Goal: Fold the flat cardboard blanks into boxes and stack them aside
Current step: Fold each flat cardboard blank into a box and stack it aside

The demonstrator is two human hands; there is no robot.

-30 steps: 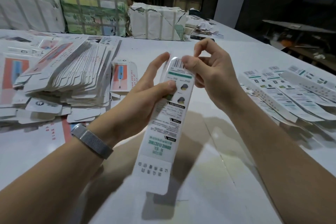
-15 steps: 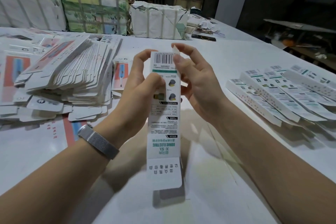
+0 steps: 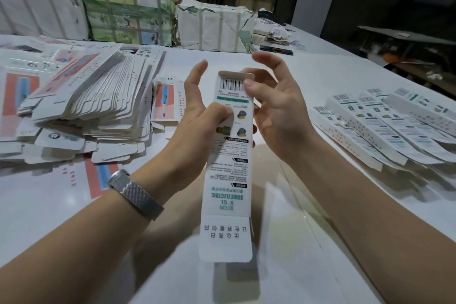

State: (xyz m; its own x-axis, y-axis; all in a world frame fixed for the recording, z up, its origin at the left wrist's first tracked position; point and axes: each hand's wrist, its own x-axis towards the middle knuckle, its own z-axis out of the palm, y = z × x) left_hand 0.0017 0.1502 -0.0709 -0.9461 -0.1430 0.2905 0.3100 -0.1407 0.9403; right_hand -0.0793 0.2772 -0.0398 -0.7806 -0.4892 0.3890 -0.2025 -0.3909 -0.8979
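Left hand [image 3: 197,116] grips long box [image 3: 228,168] upright, barcode end up.

One head-worn wide-angle view looks forward and down, close over the white table [image 3: 308,61], its dim far background perhaps a wall.

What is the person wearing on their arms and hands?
Both forearms are bare, with no sleeves showing and no gloves. The left hand has a silver woven-metal band round its wrist, like a watch strap. The right hand and its wrist show nothing worn, and no rings show on the fingers.
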